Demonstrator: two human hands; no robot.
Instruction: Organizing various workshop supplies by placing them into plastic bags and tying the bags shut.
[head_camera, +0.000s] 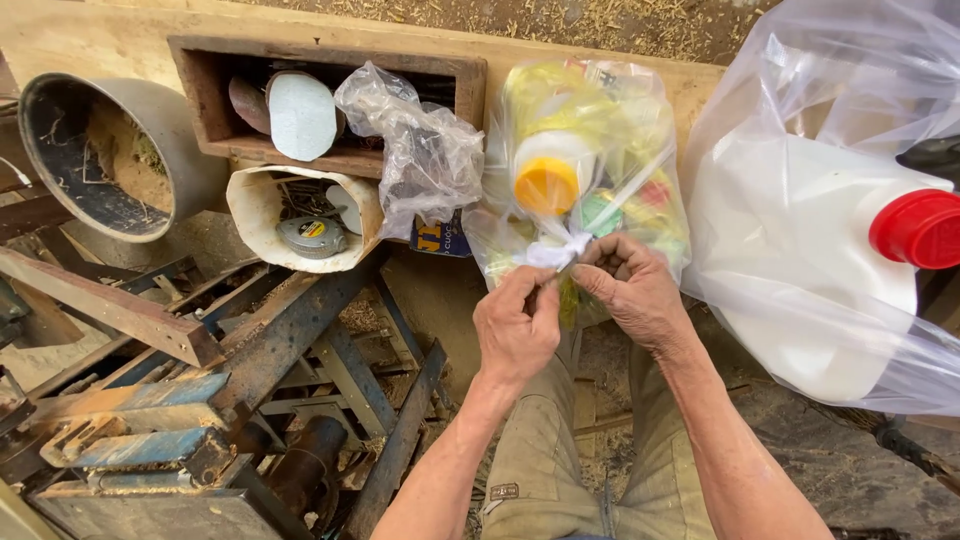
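Far left: a round metal tub tipped on its side, rusty blue steel frame below it. Beside the tub, a shallow wooden box lies along the surface's back edge, holding a pale disc and a crumpled clear bag. Under the box, a cut white container with a tape measure inside.

Centre, at the surface's front edge: a tied clear bag of small items, a yellow-capped bottle visible through it. Left hand and right hand meet at the bag's white knot; both pinch narrowly on it, fingers curled, touching each other.

Right: a white jug with a red cap, lying inside a large clear bag, just beside the tied bag.

Below, the person's khaki trousers.
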